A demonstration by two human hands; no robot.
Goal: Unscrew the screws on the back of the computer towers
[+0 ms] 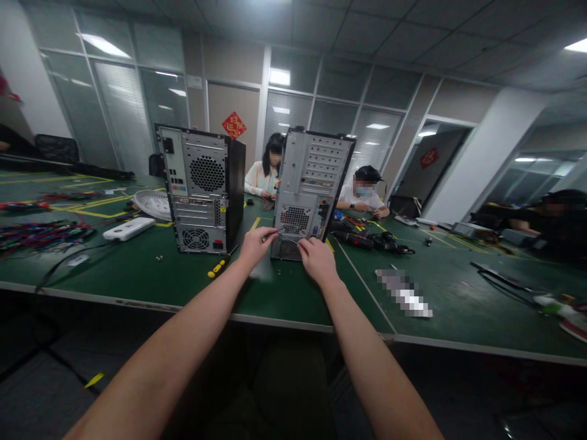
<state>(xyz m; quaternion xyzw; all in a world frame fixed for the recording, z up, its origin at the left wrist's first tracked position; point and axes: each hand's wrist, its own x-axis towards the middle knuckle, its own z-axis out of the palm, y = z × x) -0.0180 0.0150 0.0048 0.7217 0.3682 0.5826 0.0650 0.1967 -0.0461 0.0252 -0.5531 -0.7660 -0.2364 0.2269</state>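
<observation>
In front of me stands a computer tower, upright, its metal back panel with vents, slots and ports facing me. Low on that panel, my left hand pinches its fingertips at the left edge. My right hand is closed a little to the right. A thin pale rod stretches between the fingertips of both hands across the lower vents; its exact kind is too small to tell. Left of it is a second computer tower, also back side forward. By its base lies a yellow-and-black screwdriver.
Bundled wires, a white oblong device and a white basket lie left. Black cables and a blurred flat object are at right. Two people sit across the green table; another is at far right.
</observation>
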